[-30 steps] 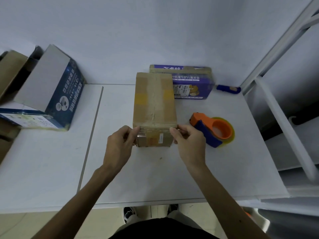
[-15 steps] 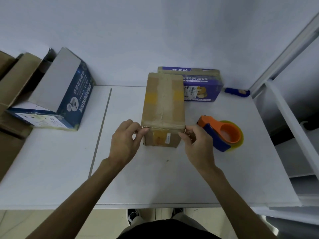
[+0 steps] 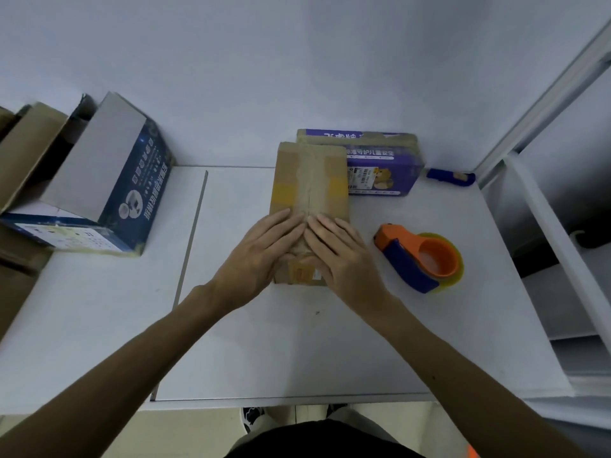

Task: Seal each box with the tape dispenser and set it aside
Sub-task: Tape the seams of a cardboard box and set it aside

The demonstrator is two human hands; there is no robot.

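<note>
A long brown cardboard box [image 3: 310,180] with yellow tape patches lies in the middle of the white table [image 3: 297,342], its short end towards me. My left hand [image 3: 264,249] and my right hand [image 3: 337,252] lie flat on its near top, fingers straight and meeting over the centre seam, pressing down. An orange and blue tape dispenser [image 3: 420,259] sits on the table just right of my right hand, untouched.
A purple printed box [image 3: 380,166] stands behind the brown box against the wall. A dark blue box [image 3: 109,183] with a raised flap lies at the left, with brown cartons [image 3: 23,150] beyond it. A blue-handled tool [image 3: 449,177] lies at the back right by a white frame [image 3: 545,226].
Both hands have left the box's near corners and moved up onto its top, where they now press flat side by side.
</note>
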